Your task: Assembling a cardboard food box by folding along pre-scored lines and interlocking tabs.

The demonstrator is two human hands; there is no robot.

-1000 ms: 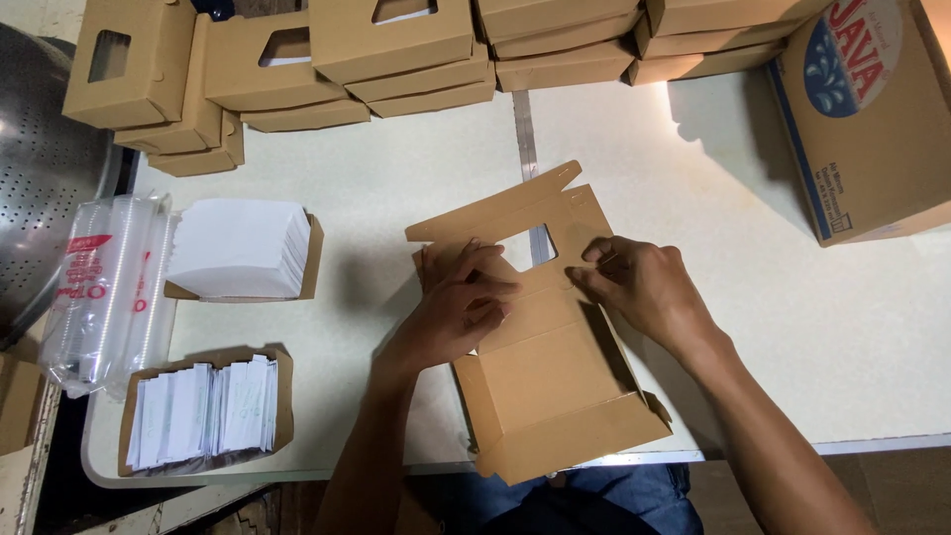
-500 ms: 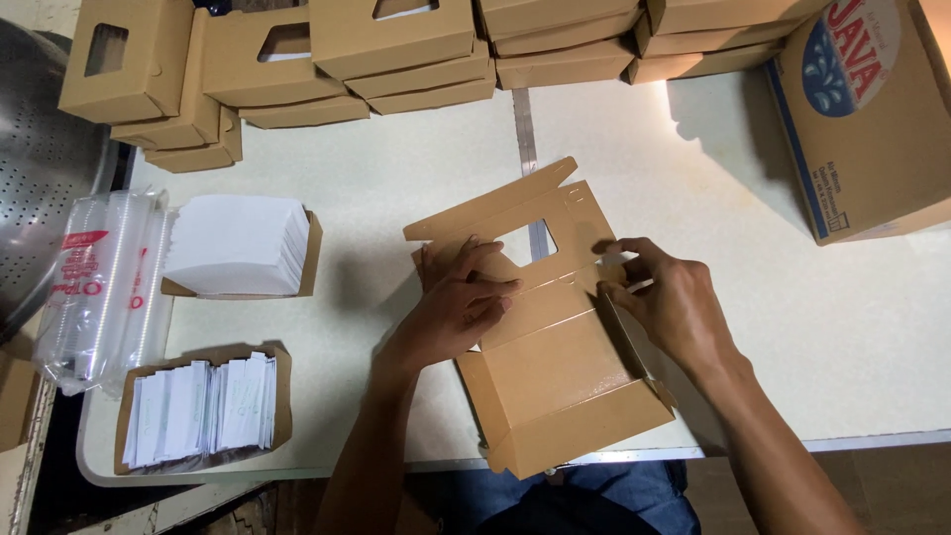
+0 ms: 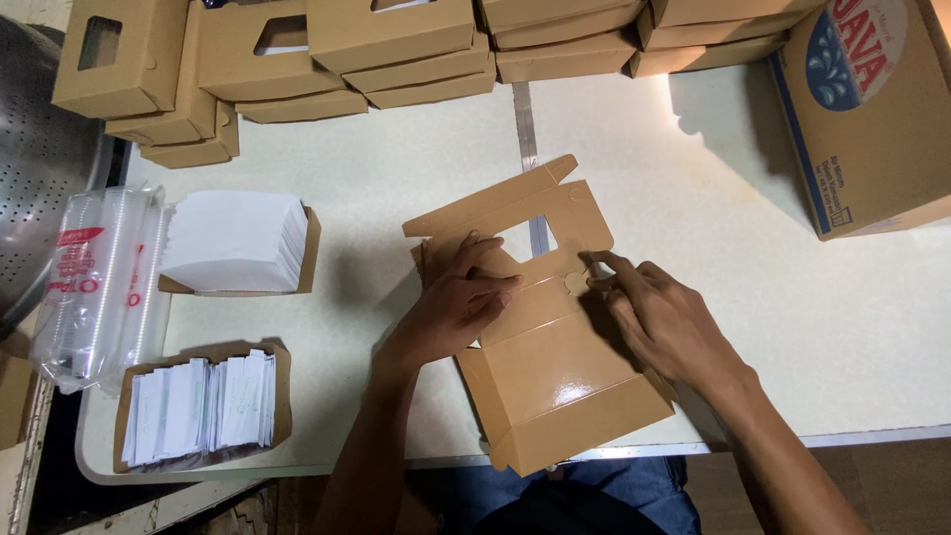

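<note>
A flat brown cardboard box blank (image 3: 555, 367) with a cut-out window lies partly folded on the pale table (image 3: 396, 159) in front of me. My left hand (image 3: 451, 302) presses down on its left side flap near the middle fold. My right hand (image 3: 659, 317) pinches a small round tab at the right edge of the blank, fingers curled on the card. The window panel stands at the far end, the glossy inner panel nearest me.
Stacks of finished brown boxes (image 3: 396, 45) line the far edge. A large printed carton (image 3: 872, 119) stands at the right. At the left sit a stack of white paper (image 3: 233, 243), a tray of white slips (image 3: 203, 406) and a sleeve of clear plastic cups (image 3: 94, 282).
The blank has been spread open wider. My right hand moved from its centre to the right edge and then onto the round tab. My left hand stayed pressed on the left flap.
</note>
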